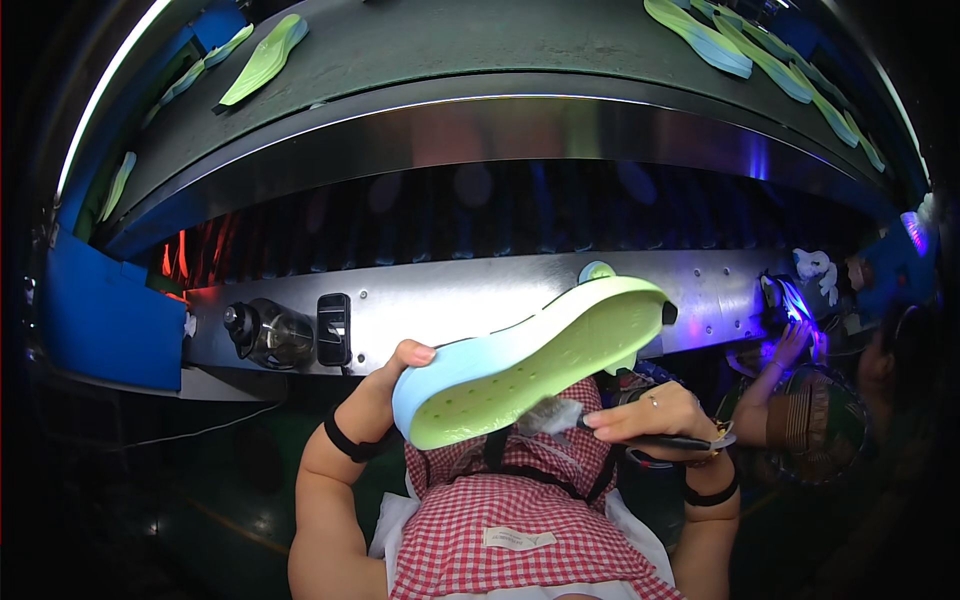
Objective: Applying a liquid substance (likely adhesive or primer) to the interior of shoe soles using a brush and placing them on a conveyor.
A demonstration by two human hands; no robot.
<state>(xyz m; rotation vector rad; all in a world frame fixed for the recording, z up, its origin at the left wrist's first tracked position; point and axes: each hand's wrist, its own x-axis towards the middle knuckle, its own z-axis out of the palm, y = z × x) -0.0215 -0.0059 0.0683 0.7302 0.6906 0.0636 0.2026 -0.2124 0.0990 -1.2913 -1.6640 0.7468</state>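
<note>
My left hand [402, 368] grips the blue heel end of a shoe sole [540, 345], thumb over the upper edge. The sole fades from light blue to pale green and is tilted, its hollow, wet-looking inner face toward me. A black tab sits at its far right tip. Fingers closed round a dark handle, my right hand [660, 415] holds a brush [552, 414], its pale bristles at the sole's lower edge. Whether they touch it, I cannot tell. Behind the sole, a small pale green piece [597, 271] shows, mostly hidden.
A metal ledge [420, 300] carries a dark bottle [275, 333] and a black rectangular holder [334, 330]. Beyond it, a dark conveyor belt [470, 45] bears several soles [262, 62]. At right, another person's hand [790, 342] works under violet light near a white cloth [815, 270].
</note>
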